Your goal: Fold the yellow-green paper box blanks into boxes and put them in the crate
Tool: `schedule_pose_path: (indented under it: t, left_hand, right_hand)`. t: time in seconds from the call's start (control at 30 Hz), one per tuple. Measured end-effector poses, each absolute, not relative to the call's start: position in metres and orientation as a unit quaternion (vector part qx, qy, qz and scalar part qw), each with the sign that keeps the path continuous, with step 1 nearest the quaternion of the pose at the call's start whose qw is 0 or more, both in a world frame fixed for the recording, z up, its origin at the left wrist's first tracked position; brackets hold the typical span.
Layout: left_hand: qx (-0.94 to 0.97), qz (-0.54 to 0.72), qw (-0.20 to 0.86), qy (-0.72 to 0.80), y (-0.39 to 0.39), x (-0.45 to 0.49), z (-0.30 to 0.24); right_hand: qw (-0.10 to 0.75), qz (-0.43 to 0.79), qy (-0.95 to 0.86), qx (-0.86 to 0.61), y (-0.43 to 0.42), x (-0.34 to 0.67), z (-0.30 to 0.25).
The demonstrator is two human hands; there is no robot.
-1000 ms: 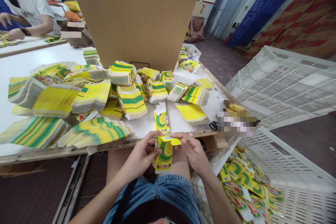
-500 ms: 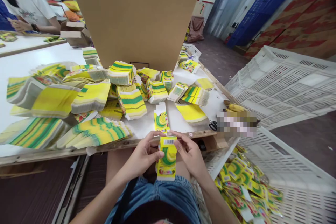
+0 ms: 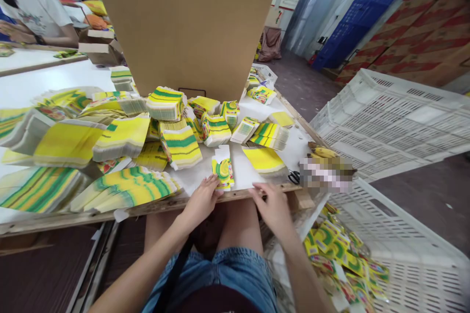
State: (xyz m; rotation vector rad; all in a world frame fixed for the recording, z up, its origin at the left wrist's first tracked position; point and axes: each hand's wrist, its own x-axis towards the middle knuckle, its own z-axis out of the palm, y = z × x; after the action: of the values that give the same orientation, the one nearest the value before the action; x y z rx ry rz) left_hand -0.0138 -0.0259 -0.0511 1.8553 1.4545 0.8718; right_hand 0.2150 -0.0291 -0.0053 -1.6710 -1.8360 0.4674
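My left hand (image 3: 201,200) reaches over the table's front edge, its fingers stretched out and touching the near end of a small stack of flat yellow-green cartons (image 3: 222,171). It grips nothing. My right hand (image 3: 272,207) lies a little to the right at the wooden table edge (image 3: 238,194); it is empty, with its fingers spread. Both forearms rise from my lap, above denim shorts. Beside the small stack lies a flat yellow carton pile (image 3: 265,160).
Many stacks of flat cartons (image 3: 121,137) cover the white table before a tall cardboard sheet (image 3: 183,24). Scissors (image 3: 293,177) lie near the right edge. A white crate (image 3: 367,254) at lower right holds folded boxes (image 3: 341,259). Another person (image 3: 33,14) sits far left.
The folded box that both hands held above my lap is gone from them. Both hands have moved up to the table edge, the left one onto the small carton stack.
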Motion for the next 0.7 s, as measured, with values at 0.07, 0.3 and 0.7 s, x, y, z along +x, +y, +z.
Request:
schedule_pose_path:
  t: [0.07, 0.3, 0.7]
  left_hand:
    - [0.706, 0.327, 0.308, 0.548, -0.026, -0.012, -0.056]
    - [0.684, 0.364, 0.336, 0.535, -0.029, -0.011, -0.059]
    - [0.431, 0.523, 0.659, 0.326, -0.045, -0.016, -0.018]
  right_hand:
    - [0.318, 0.180, -0.677, -0.639, -0.007, 0.175, -0.024]
    - [0.398, 0.236, -0.611, -0.642, 0.020, 0.131, -0.055]
    - [0.536, 0.499, -0.461, -0.501, -0.036, 0.147, -0.023]
